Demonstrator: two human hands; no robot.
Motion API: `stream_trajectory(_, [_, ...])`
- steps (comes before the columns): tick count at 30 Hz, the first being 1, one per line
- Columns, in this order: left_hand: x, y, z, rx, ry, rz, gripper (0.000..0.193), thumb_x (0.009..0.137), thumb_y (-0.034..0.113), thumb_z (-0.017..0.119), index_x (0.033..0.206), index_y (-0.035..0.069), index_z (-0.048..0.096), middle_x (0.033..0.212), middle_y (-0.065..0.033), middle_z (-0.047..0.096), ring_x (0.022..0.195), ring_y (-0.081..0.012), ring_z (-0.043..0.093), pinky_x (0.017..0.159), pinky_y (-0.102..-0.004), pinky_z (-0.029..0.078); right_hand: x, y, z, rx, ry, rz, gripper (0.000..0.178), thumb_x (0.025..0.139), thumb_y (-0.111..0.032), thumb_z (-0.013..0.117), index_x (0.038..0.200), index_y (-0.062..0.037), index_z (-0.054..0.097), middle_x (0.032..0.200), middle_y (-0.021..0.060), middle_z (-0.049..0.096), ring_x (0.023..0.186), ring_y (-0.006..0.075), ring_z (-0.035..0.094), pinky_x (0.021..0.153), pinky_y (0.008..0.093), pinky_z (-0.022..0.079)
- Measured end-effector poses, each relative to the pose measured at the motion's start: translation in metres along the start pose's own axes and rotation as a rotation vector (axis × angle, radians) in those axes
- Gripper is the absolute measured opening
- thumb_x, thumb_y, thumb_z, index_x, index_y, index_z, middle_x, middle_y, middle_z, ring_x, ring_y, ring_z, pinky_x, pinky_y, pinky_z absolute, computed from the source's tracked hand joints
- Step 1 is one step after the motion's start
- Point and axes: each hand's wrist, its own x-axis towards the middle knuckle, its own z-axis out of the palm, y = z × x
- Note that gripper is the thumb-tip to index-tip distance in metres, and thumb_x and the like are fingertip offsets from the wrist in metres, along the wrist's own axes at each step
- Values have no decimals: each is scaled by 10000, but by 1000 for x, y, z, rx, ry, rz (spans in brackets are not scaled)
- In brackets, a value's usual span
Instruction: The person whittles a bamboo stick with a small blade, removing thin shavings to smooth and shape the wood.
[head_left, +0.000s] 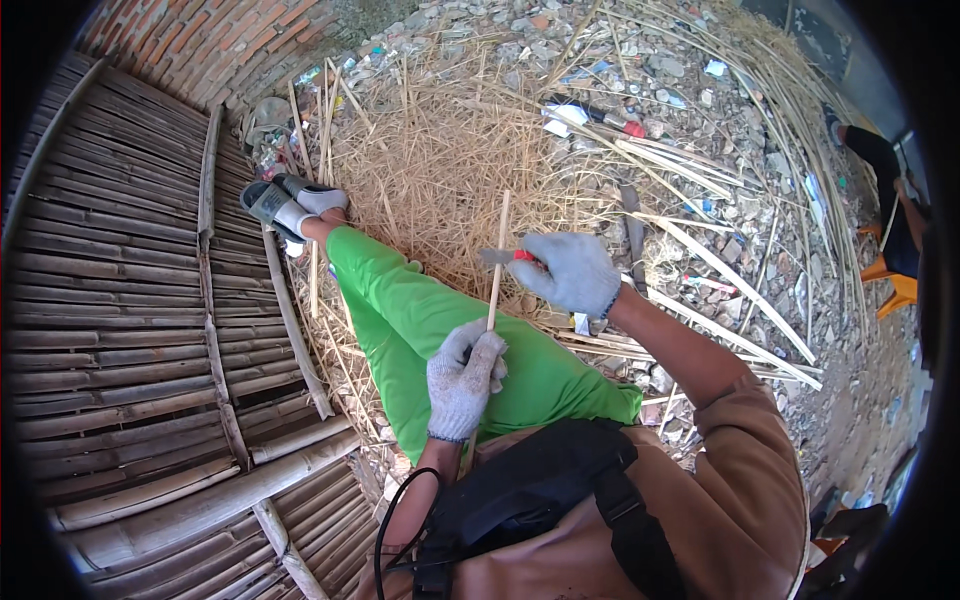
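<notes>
My left hand [463,378], in a white knit work glove, is closed around the lower part of a thin bamboo stick [502,225]. The stick points away from me, over my green trousers and toward the pale shavings. My right hand [575,272], gloved too, grips the red handle of a small knife [495,256]. The blade reaches left and lies at or across the stick; whether it touches cannot be made out. The lower end of the stick is hidden in my left fist.
A bamboo slat platform [120,330] fills the left side. Bamboo shavings [440,150] cover the ground ahead. Split bamboo strips [735,287] and a dark flat blade-like piece [632,225] lie on rubble at right. Another person [885,185] sits near an orange stool [890,285].
</notes>
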Motion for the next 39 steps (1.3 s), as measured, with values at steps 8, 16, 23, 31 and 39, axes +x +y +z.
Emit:
stream_trajectory(8, [-5, -5, -5, 140, -10, 61, 283, 1109, 220, 704, 1243, -24, 753, 748, -11, 693, 591, -62, 607, 537, -247, 491, 10, 18, -12, -123, -61, -20, 460, 1068, -562, 627, 970, -124, 728, 791, 122, 750, 742, 352, 770, 656, 500, 603])
stream_trajectory(16, [-20, -14, -20, 48, 0, -57, 286, 1128, 235, 673, 1253, -11, 747, 746, 10, 673, 583, -50, 579, 529, -230, 475, 25, 140, -74, -252, 187, 418, 596, 1159, -596, 434, 1201, -90, 747, 839, 195, 766, 799, 403, 770, 734, 546, 599])
stream_trajectory(23, [-10, 1, 0, -2, -79, -77, 337, 1152, 206, 618, 1375, -39, 681, 901, -8, 712, 650, -44, 611, 525, -224, 490, 6, 12, -3, 17, -32, 41, 462, 1082, -524, 623, 932, -90, 667, 798, 164, 727, 726, 394, 743, 659, 532, 581])
stream_trajectory(31, [-13, -8, -5, -28, -91, -56, 351, 1145, 230, 633, 1349, -52, 680, 883, -22, 712, 598, -58, 592, 492, -224, 452, 3, 9, -9, -40, -40, 90, 487, 1092, -554, 596, 966, -102, 726, 828, 169, 754, 761, 395, 768, 661, 528, 605])
stream_trajectory(39, [-23, -12, -8, -51, -104, -108, 333, 1153, 254, 619, 1334, -16, 692, 880, 6, 697, 609, -41, 581, 506, -218, 456, 4, 29, -43, -13, -18, 127, 470, 1101, -533, 577, 992, -98, 719, 800, 171, 746, 762, 398, 765, 699, 541, 607])
